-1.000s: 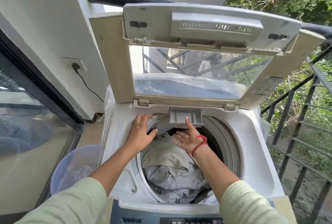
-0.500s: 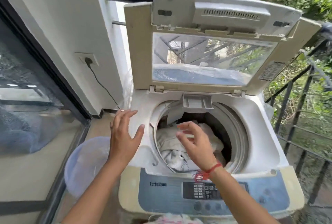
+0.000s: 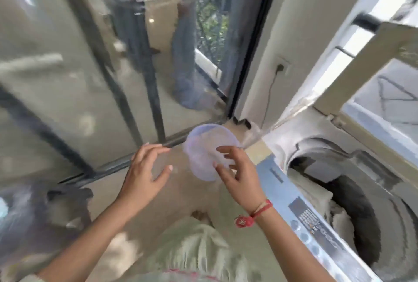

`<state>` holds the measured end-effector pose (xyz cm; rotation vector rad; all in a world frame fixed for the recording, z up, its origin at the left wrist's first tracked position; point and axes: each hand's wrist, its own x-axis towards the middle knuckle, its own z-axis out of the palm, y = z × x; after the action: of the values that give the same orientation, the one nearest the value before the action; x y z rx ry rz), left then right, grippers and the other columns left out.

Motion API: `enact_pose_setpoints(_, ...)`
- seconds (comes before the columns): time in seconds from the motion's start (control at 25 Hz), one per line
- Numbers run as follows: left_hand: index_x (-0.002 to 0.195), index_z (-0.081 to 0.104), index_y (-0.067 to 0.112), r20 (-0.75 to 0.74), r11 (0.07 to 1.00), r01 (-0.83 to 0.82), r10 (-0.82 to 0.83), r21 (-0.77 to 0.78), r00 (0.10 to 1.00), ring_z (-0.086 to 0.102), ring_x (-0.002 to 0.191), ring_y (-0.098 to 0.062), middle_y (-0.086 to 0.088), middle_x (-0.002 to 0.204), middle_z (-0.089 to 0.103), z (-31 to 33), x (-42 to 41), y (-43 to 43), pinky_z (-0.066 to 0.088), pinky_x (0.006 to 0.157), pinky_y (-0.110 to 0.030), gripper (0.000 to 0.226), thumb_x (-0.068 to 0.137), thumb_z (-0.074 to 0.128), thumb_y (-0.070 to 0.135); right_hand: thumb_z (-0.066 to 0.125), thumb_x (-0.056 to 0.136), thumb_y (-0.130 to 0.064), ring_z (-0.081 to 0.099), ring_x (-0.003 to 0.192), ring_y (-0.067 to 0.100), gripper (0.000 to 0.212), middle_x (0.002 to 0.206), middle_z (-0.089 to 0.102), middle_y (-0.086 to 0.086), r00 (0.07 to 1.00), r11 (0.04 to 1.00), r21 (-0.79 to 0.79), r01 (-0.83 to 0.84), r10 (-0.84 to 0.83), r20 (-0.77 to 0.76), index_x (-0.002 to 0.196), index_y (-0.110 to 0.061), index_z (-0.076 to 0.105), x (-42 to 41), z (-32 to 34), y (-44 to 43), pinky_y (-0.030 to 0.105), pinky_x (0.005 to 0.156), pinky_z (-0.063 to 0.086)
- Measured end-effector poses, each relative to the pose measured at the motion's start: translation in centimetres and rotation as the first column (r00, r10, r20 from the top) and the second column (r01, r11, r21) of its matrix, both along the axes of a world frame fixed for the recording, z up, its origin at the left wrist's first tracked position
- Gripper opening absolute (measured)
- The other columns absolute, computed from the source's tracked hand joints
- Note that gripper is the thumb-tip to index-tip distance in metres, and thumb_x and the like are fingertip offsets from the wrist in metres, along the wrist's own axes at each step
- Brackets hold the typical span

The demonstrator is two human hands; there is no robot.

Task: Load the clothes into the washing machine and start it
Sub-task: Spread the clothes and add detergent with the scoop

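Over bucket on floor beside washing machine: left hand and right hand both spread, holding nothing. Clothes lie in drum, lid up. Risk: hurried one-sided grab on rim could tip bucket.

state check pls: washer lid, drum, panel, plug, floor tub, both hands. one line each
Beige-framed glass-window washer lid: raised.
Washer drum: loaded with pale clothes.
Blue-grey control panel: too blurred to read.
Black plug: in the white wall socket.
Lavender translucent plastic tub: on the floor, contents unclear.
Left hand: open, holds nothing.
Right hand: open, fingers spread, holds nothing.
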<state>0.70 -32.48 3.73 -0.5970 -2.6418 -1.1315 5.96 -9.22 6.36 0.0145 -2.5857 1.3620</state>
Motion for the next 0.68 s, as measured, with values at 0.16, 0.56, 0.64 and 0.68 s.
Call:
enact_pose_setpoints(0.16, 0.108, 0.062, 0.013, 0.080, 0.923, -0.383, 0.385, -0.035, 0.920, 0.049, 0.108, -0.013, 0.001, 0.110, 0.059, -0.4, 11.1, -13.6, 0.031, 0.097, -0.017, 0.045, 0.077, 0.052, 0.043, 0.053, 0.079, -0.041, 0.054, 0.096, -0.002, 0.028, 0.106, 0.057, -0.014, 0.950, 0.953, -0.047, -0.300, 0.303, 0.078, 0.106, -0.035, 0.053, 2.2, -3.4, -10.3, 0.027, 0.075, 0.050)
enact_pose_setpoints(0.56, 0.110, 0.061, 0.009, 0.113, 0.504, -0.861, 0.862, -0.073, 0.495, 0.048, 0.103, -0.018, -0.006, 0.108, 0.062, -1.7, 22.6, -33.6, 0.038, 0.093, -0.035, 0.056, 0.072, 0.049, 0.049, 0.061, 0.081, -0.022, 0.056, 0.093, 0.009, 0.030, 0.107, 0.057, -0.006, 0.603, 0.605, 0.048, -0.795, 0.779, 0.173, 0.111, -0.019, 0.060, 1.1, -4.6, -33.3, 0.008, 0.080, 0.040)
enact_pose_setpoints(0.64, 0.111, 0.061, 0.009, 0.145, 0.484, -0.872, 0.870, -0.078, 0.470, 0.049, 0.105, -0.018, -0.004, 0.110, 0.062, -2.8, 22.0, -37.0, 0.035, 0.095, -0.030, 0.057, 0.073, 0.049, 0.050, 0.064, 0.083, -0.018, 0.056, 0.096, 0.011, 0.029, 0.108, 0.058, -0.004, 0.582, 0.584, 0.055, -0.810, 0.789, 0.196, 0.112, -0.019, 0.060, 0.1, -5.1, -37.6, 0.019, 0.083, 0.045)
enact_pose_setpoints(0.68, 0.112, 0.061, 0.010, 0.162, 0.479, -0.875, 0.871, -0.075, 0.463, 0.051, 0.105, -0.019, -0.004, 0.111, 0.062, -3.4, 21.5, -38.9, 0.036, 0.095, -0.031, 0.057, 0.073, 0.049, 0.050, 0.065, 0.084, -0.016, 0.056, 0.097, 0.011, 0.029, 0.108, 0.057, -0.006, 0.579, 0.581, 0.058, -0.812, 0.789, 0.206, 0.112, -0.019, 0.061, -0.5, -5.5, -39.9, 0.022, 0.084, 0.045)
